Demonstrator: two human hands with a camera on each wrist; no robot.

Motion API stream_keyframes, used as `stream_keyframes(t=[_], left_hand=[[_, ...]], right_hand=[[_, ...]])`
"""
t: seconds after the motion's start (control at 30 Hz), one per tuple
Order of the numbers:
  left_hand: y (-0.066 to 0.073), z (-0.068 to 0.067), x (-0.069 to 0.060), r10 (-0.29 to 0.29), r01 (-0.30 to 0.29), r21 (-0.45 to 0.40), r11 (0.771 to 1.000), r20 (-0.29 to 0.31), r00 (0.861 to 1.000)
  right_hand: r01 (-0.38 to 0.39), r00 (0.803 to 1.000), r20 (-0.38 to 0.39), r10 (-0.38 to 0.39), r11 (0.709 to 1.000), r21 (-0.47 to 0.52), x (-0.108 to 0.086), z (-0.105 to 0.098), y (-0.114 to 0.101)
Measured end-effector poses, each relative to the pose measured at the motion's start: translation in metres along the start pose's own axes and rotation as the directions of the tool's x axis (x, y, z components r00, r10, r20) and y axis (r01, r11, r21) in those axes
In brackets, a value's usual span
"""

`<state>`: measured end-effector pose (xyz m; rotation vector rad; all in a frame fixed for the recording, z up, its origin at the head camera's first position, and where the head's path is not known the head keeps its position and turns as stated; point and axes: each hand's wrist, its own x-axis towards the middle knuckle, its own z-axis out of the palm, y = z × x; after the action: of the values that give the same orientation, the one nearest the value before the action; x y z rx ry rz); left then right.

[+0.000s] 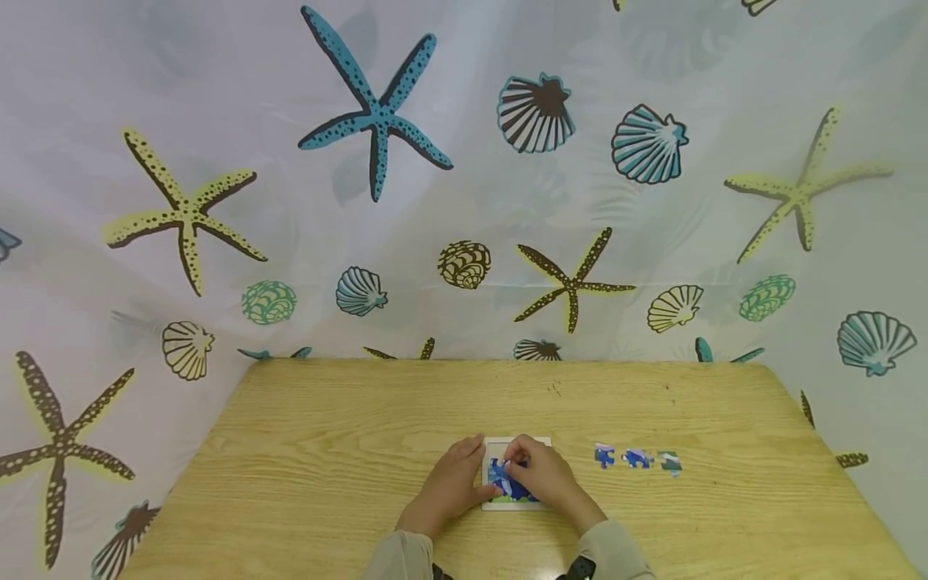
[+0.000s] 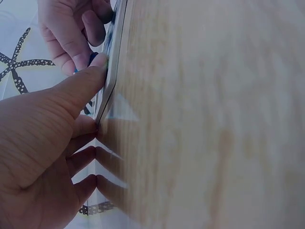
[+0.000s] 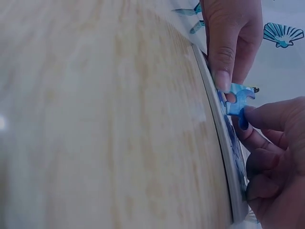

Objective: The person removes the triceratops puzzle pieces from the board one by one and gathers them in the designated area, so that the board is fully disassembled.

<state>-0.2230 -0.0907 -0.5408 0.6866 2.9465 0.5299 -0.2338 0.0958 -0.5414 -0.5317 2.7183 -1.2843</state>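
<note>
A small white-framed jigsaw puzzle tray (image 1: 516,507), its picture blue and green, lies on the wooden table. My left hand (image 1: 453,482) holds it at the left side, fingers along the outer edge and thumb over the frame onto the picture. Above the tray, my right hand (image 1: 545,477) pinches a blue puzzle piece (image 3: 237,106) between thumb and fingers. That piece is tilted up from the picture, close to the left thumb (image 3: 222,80). Part of the picture is hidden under the hands.
To the right of the tray, three loose puzzle pieces lie in a row: a left one (image 1: 604,456), a middle one (image 1: 637,458) and a right one (image 1: 669,461). A white curtain (image 1: 464,201) printed with starfish and shells surrounds the table (image 1: 326,451).
</note>
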Motion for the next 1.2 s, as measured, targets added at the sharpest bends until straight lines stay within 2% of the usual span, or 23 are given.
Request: stream_keyframes(t=[0.1, 0.2, 0.3, 0.5, 0.7, 0.83, 1.03, 1.2], left_hand=[[0.001, 0.000, 0.000, -0.004, 0.004, -0.006, 1.000, 0.006, 1.000], [0.001, -0.001, 0.000, -0.010, 0.010, -0.015, 1.000, 0.011, 1.000], [0.002, 0.000, 0.001, -0.010, 0.010, -0.016, 1.000, 0.012, 1.000], [0.002, 0.000, 0.002, -0.017, 0.017, -0.037, 0.999, 0.017, 1.000], [0.001, 0.002, 0.002, -0.020, 0.020, -0.036, 0.999, 0.009, 1.000], [-0.001, 0.002, 0.002, -0.026, 0.027, -0.044, 0.999, 0.009, 1.000], [-0.002, 0.004, 0.003, -0.035, 0.036, -0.058, 0.998, 0.019, 0.999], [-0.002, 0.005, 0.004, -0.035, 0.036, -0.052, 0.998, 0.017, 0.999]], right_hand=[[-0.014, 1.000, -0.008, 0.016, 0.992, 0.125, -0.001, -0.001, 0.001], [-0.031, 0.999, 0.003, 0.031, 0.967, 0.252, -0.003, -0.006, 0.002], [-0.051, 0.998, -0.009, 0.056, 0.953, 0.298, -0.005, -0.013, 0.007], [-0.111, 0.985, -0.092, 0.144, 0.949, 0.297, -0.016, -0.036, 0.023], [-0.156, 0.975, -0.108, 0.194, 0.944, 0.292, -0.032, -0.063, 0.039], [-0.168, 0.975, -0.095, 0.199, 0.948, 0.271, -0.042, -0.077, 0.052], [-0.162, 0.980, -0.087, 0.180, 0.970, 0.179, -0.062, -0.091, 0.068], [-0.205, 0.968, -0.122, 0.221, 0.971, 0.126, -0.075, -0.096, 0.075]])
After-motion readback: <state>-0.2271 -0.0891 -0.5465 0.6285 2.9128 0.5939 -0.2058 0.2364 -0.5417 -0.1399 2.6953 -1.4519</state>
